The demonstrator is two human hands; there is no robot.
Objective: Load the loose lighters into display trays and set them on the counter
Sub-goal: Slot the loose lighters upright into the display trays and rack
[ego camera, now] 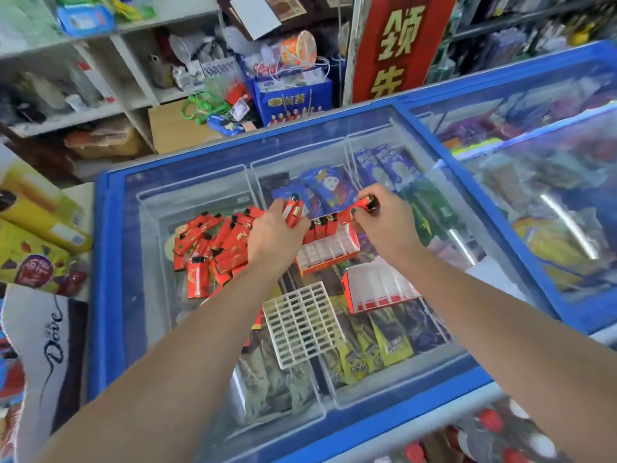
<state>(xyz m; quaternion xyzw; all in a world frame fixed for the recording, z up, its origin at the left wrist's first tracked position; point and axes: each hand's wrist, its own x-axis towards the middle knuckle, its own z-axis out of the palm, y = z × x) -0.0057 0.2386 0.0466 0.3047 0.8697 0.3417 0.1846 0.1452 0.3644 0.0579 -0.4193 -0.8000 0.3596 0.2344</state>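
Left edge: the blue frame (100, 262) of the freezer is bordering the glass lid (150, 262), which is serving as the worktop; bare glass is lying open between this edge and the loose lighters.
Loose lighters (207, 248): a red heap is lying flat on the glass toward the left edge, long axes pointing every way, some overlapping; it is sitting just left of the left hand, touching the wrist.
Left hand (273, 233): fingers are curling round a few red lighters (293, 210), long axes running away from the person, metal tops pointing to the far edge.
Display tray (329, 247): this orange tray is sitting near the middle of the glass, between both hands, its white slots mostly bare; a row of lighters (322, 227) is standing upright along its far side, tops up.
White grid (302, 324): an insert is lying flat nearer the person, apart from the tray.
Second tray (377, 290): it is tilting, open slots facing up, just right of the grid.
Right hand (384, 225): fingertips are pinching one lighter (365, 204), long axis running roughly left to right, dark top to the right, above the tray's far right corner.
Right edge: a blue rail (500, 228) is dividing this lid from the neighbouring freezer; open glass is lying right of the second tray.
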